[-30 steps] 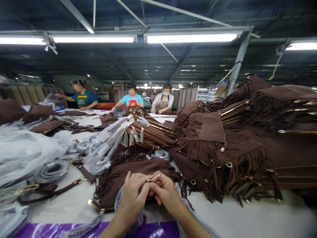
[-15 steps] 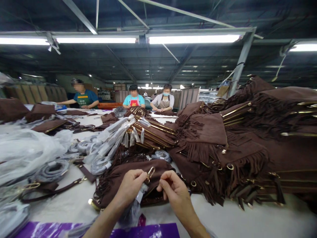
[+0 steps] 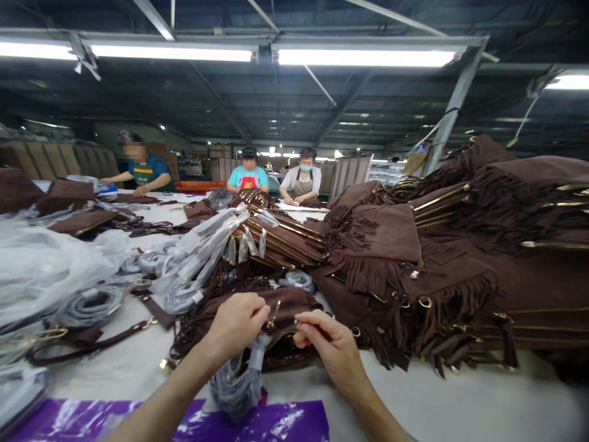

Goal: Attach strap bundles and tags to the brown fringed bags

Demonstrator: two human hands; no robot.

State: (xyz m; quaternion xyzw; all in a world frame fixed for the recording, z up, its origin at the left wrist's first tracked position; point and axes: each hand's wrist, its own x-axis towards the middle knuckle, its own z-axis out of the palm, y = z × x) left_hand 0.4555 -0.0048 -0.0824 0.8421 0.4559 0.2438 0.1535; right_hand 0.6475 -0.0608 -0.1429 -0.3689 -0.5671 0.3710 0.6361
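My left hand [image 3: 238,324] is closed at the end of a coiled strap wrapped in grey plastic [image 3: 237,383], which hangs below it. A gold clasp [image 3: 275,314] stands out beside its fingertips. Thumb and forefinger of my right hand [image 3: 329,347] are pinched together, with a tiny pale bit at their tips too small to name. Behind both hands lies a dark brown fringed bag [image 3: 211,313], its opening facing me and partly hidden by the hands.
Brown fringed bags with gold trim [image 3: 386,239] are heaped at the right. Several plastic-wrapped strap coils [image 3: 92,305] and clear plastic [image 3: 55,264] lie at the left. A purple plastic sheet [image 3: 289,423] lies at the front edge. Several people [image 3: 301,181] work across the table.
The wrapped coil now hangs in fuller view under my left hand. The gold clasp has turned edge-on. My right hand stays pinched, and the view has tilted down slightly.
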